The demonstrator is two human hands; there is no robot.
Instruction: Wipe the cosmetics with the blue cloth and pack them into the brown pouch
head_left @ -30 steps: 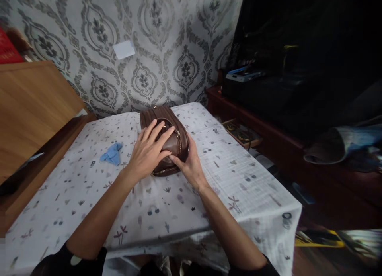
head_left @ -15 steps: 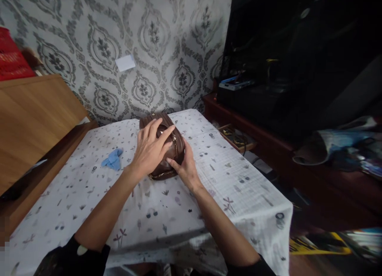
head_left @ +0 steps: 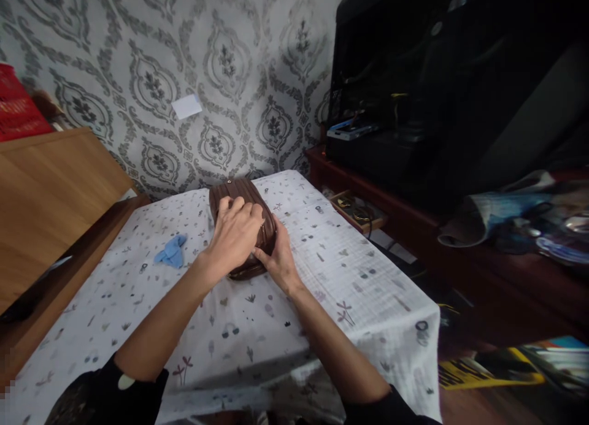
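A brown leather bag [head_left: 238,195] with vertical pleats and a gold zip lies on the white printed cloth [head_left: 294,327]. My left hand [head_left: 234,236] covers the top of the bag, its fingers curled over it. My right hand [head_left: 277,265] presses the bag's lower right side, fingers against the leather near the zip. Much of the bag's front is hidden by my hands. A crumpled light blue cloth [head_left: 172,252] lies to the left of my left hand, not touching it.
A wooden board [head_left: 55,192] leans at the left of the table, before patterned wallpaper [head_left: 221,63]. To the right, a dark red wooden cabinet [head_left: 405,229] holds a small tray of metal items and a large black object. Printed paper lies on the floor.
My left fingers have curled further over the bag, covering its round gold-rimmed part. The bag looks narrower and turned toward the zip. The whole view has drifted, with the table lower left.
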